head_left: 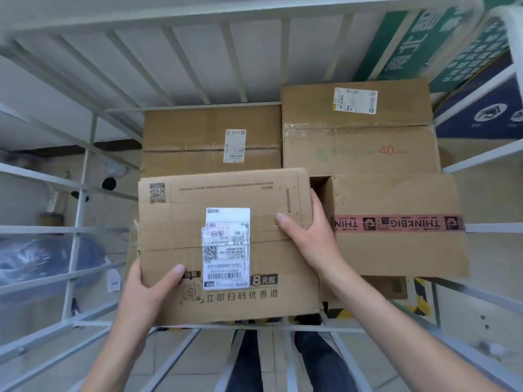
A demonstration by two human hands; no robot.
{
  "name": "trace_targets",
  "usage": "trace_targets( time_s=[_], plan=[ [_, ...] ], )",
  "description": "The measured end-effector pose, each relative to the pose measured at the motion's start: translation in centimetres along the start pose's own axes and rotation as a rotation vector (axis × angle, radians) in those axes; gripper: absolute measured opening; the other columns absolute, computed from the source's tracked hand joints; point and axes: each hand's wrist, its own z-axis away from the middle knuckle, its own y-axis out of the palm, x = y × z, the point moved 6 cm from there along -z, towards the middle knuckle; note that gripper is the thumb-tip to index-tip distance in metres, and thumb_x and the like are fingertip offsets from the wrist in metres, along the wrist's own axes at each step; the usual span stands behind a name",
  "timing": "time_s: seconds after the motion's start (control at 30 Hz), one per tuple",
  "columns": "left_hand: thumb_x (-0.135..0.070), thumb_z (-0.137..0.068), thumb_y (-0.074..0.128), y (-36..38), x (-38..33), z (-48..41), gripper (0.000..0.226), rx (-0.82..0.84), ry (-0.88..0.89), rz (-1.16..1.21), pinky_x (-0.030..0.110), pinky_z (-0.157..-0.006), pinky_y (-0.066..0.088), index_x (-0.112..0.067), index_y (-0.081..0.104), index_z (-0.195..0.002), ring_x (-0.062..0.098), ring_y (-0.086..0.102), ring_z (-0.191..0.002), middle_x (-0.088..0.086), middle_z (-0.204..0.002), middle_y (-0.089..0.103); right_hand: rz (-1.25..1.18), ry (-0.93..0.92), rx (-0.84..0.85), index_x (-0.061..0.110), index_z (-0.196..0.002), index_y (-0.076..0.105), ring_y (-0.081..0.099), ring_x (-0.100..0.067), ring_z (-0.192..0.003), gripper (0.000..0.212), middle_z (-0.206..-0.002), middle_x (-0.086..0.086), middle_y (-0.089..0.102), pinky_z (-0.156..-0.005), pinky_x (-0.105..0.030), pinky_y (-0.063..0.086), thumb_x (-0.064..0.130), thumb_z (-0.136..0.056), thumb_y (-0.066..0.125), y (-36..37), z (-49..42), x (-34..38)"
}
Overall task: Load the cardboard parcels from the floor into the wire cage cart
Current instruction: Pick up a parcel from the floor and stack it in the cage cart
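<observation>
— Where's the parcel now?

— Inside the white wire cage cart, at about six o'clock on the load. Both hands are clamped on the flat brown cardboard parcel with the white shipping label: left hand on the near-left corner, right hand over the right edge.

— What's around it?

— Two brown boxes at twelve and one o'clock, and the brown box with pink printed tape at three, just beside the right hand.

— Any trouble coming?

— I'd guess pinched fingers; they sit in the narrow gap against the taped box. And if the near edge hangs over the front rail, the parcel could tip outward on release.
</observation>
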Motion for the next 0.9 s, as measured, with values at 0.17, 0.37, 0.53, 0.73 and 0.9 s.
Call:
trace_targets(
  time_s=[0.17,0.37,0.53,0.73,0.9],
  plan=[
    [-0.061,-0.057,0.085,-3.4,-8.4,-10.8,0.073,-0.015,0.152,0.000,0.028,-0.070,0.053,-0.035,0.060,-0.120,0.001,0.071,-0.088,-0.018,-0.104,0.074,0.034,-0.163,-0.023,0.026,-0.159,0.005,0.050,-0.009,-0.128,0.096,-0.150,0.005,0.044,-0.106,-0.033,0.042,0.051,-0.089,0.066,4.3,-10.0,8.7],
    [-0.056,-0.059,0.085,-2.1,-11.8,-25.5,0.081,-0.017,0.218,0.056,0.020,-0.067,0.055,-0.026,0.057,-0.129,-0.001,0.070,-0.092,-0.015,-0.109,0.072,0.314,-0.311,-0.105,0.012,-0.159,-0.002,0.035,-0.019,-0.142,0.089,-0.159,-0.007,0.031,-0.114,-0.033,0.034,0.041,-0.098,0.056,9.4,-20.3,12.3],
    [-0.054,-0.068,0.080,2.9,-7.7,-32.0,0.078,0.050,0.163,0.004,0.031,-0.093,0.054,-0.024,0.050,-0.133,0.005,0.064,-0.107,-0.012,-0.121,0.065,0.697,-0.139,-0.058,0.028,-0.159,-0.008,0.020,-0.041,-0.148,0.092,-0.164,-0.019,-0.012,-0.118,-0.044,0.020,0.053,-0.094,0.053,12.0,-24.2,5.3],
    [-0.068,-0.061,0.069,3.6,-7.9,-34.0,0.079,-0.041,0.237,-0.103,0.035,-0.101,0.048,-0.030,0.049,-0.127,0.011,0.060,-0.112,-0.015,-0.117,0.062,0.903,-0.183,-0.131,0.026,-0.160,-0.004,0.027,-0.048,-0.142,0.087,-0.164,-0.022,-0.013,-0.113,-0.045,0.026,0.064,-0.095,0.040,11.7,-26.2,4.7],
    [-0.059,-0.084,0.061,1.4,-6.2,-31.3,0.078,-0.104,0.281,-0.017,0.026,-0.105,0.038,-0.019,0.036,-0.147,0.009,0.047,-0.126,-0.008,-0.135,0.049,1.099,-0.167,-0.156,0.018,-0.160,-0.003,0.003,-0.047,-0.150,0.082,-0.163,-0.026,-0.014,-0.121,-0.054,0.010,0.057,-0.099,0.035,11.8,-24.0,5.8]
  ],
)
